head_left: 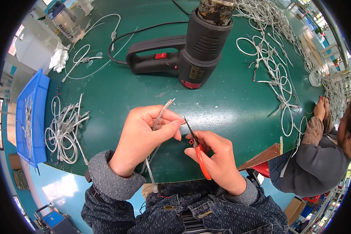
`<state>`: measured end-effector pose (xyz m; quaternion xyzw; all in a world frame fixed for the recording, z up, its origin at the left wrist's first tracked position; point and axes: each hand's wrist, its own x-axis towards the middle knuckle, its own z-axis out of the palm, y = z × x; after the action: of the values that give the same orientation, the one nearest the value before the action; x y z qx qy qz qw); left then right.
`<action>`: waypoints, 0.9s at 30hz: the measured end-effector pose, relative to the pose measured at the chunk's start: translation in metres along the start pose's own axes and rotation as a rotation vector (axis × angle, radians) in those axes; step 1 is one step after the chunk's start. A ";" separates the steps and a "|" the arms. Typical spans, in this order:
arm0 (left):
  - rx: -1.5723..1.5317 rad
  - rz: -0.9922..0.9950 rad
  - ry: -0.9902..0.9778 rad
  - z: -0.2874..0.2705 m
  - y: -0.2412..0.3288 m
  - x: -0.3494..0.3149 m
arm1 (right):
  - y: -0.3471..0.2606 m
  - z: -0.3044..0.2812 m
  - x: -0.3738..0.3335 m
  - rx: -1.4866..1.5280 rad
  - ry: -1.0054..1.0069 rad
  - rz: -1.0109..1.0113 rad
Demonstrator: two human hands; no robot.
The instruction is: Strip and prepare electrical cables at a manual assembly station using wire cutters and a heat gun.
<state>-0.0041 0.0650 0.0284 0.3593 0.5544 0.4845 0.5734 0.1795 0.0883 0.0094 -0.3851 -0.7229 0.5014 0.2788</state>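
My left hand (144, 134) pinches a cable (162, 113) with a clear jacket and silvery braid. Its frayed end sticks up past my fingers, and the rest hangs below my wrist toward my lap. Small scissors (201, 158) with thin black pointed blades and orange-red handles are gripped in my right hand (218, 156). The blade tips point up and left, close to my left fingertips. Whether the blades touch anything there I cannot tell. To the left of my left hand lies a coiled bundle of similar cables (64, 136).
A black heat gun (201, 48) stands nozzle-up on the green table (152, 87). Blue tray (39, 117) with cables at left; loose cable (82, 60) and plastic container (66, 23) behind it. Tangled cables (277, 78) run along the right, where a co-worker (316, 160) sits.
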 end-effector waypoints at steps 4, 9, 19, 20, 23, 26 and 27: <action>0.021 0.008 0.011 0.001 0.000 0.000 | 0.000 0.001 0.000 -0.026 0.027 -0.030; 0.037 0.027 0.010 0.001 -0.002 0.001 | 0.005 0.003 0.000 -0.026 0.023 -0.004; 0.138 0.082 0.001 0.000 -0.018 0.008 | 0.004 0.003 0.000 0.023 -0.003 0.123; 0.137 0.079 -0.002 -0.001 -0.018 0.008 | 0.004 0.002 0.000 0.022 -0.001 0.127; 0.244 0.004 -0.039 -0.004 -0.018 0.010 | 0.006 0.002 0.000 0.041 -0.044 0.216; 0.218 -0.024 -0.038 -0.004 -0.020 0.012 | 0.006 0.001 0.001 0.036 -0.056 0.221; 0.205 -0.034 -0.036 -0.004 -0.020 0.012 | 0.006 0.001 0.001 0.031 -0.062 0.220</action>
<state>-0.0059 0.0707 0.0055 0.4154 0.5965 0.4091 0.5517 0.1799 0.0903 0.0038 -0.4420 -0.6766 0.5519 0.2057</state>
